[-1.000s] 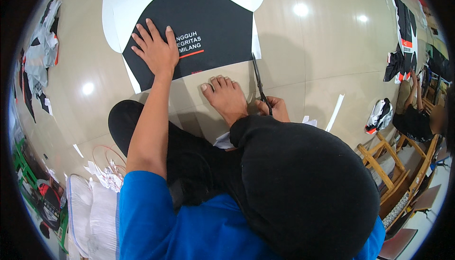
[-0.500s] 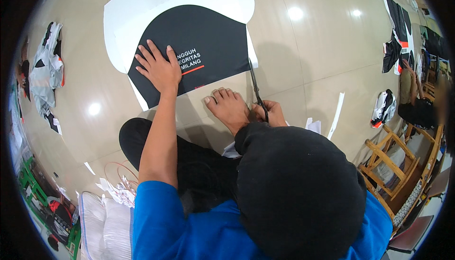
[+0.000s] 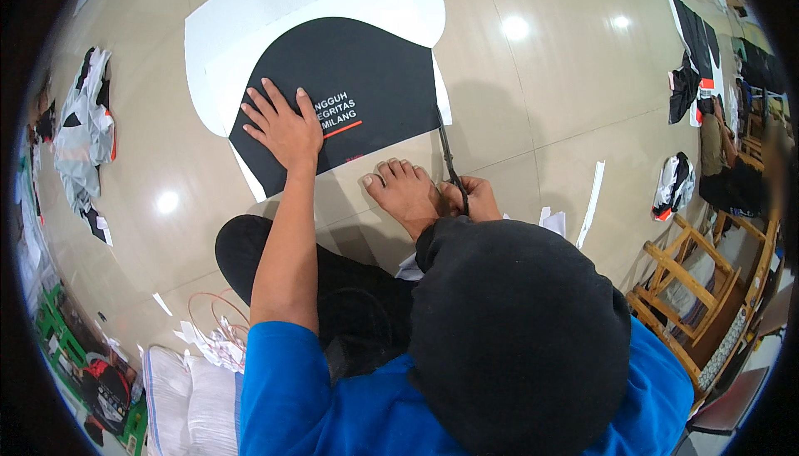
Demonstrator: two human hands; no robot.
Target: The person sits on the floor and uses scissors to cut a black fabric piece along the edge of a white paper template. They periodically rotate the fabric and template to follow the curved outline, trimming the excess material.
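Light was bright, apparently overhead. Glossy floor [image 3: 574, 73] threw back round glare spots [image 3: 515, 28]: two toward far edge, one toward left edge. Soft shadow [image 3: 484, 115] fell right of black panel [image 3: 366, 65]. Centre read sharp. Fisheye bowed tile joints [image 3: 507, 36], blackened picture corners; smeared patch [image 3: 779, 173] sat past floor's right edge.

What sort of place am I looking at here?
Probably a garment workroom: scissors in the right hand at a black printed panel, and crumpled grey-and-black pieces lying on the tiled floor.
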